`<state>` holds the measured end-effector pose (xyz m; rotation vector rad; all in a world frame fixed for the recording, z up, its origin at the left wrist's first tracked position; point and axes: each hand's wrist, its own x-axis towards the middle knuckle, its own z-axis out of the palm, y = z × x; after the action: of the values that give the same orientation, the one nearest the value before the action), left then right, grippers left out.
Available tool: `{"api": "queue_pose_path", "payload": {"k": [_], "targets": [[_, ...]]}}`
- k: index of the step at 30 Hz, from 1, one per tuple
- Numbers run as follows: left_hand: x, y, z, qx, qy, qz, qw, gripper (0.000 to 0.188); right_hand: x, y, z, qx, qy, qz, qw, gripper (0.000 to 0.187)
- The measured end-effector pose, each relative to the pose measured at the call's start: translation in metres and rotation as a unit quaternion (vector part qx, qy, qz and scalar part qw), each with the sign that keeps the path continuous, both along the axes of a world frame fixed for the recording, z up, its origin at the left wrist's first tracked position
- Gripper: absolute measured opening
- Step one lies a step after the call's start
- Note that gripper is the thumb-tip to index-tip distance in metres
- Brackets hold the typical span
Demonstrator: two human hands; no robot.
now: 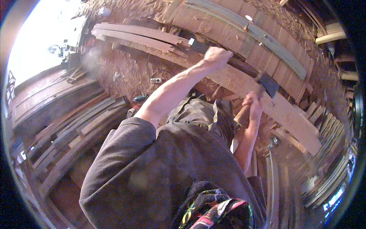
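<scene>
Fingers of right hand [253,102] grip axe [268,84] handle.

You're seeing a dim, reddish fisheye view: blown-out daylight glares far up-left of your left hand [217,57], edges bend and darken, and the rim blurs.

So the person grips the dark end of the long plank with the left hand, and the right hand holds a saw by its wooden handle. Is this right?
Not quite. In the head view the right hand holds a hatchet with a dark head, not a saw; its wooden handle is as you say. The left hand does grip the dark end of the long plank.
</scene>
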<state>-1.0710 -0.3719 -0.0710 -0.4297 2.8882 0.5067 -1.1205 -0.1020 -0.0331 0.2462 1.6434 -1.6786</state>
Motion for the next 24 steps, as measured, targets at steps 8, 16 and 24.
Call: {"api": "queue_pose_path", "payload": {"k": [8,16,24], "targets": [[0.013,-0.023,0.016,-0.002,-0.048,-0.094,0.994,0.022,-0.005,0.033,0.001,-0.014,-0.034,0.013,0.999,0.016],[-0.004,-0.008,0.03,-0.027,-0.05,-0.175,0.983,0.02,0.005,0.07,0.0,0.023,-0.015,-0.009,1.0,0.012],[0.005,0.011,0.022,0.039,0.066,-0.056,0.995,0.022,0.008,0.087,-0.009,0.044,-0.042,-0.052,0.997,0.015]]}}
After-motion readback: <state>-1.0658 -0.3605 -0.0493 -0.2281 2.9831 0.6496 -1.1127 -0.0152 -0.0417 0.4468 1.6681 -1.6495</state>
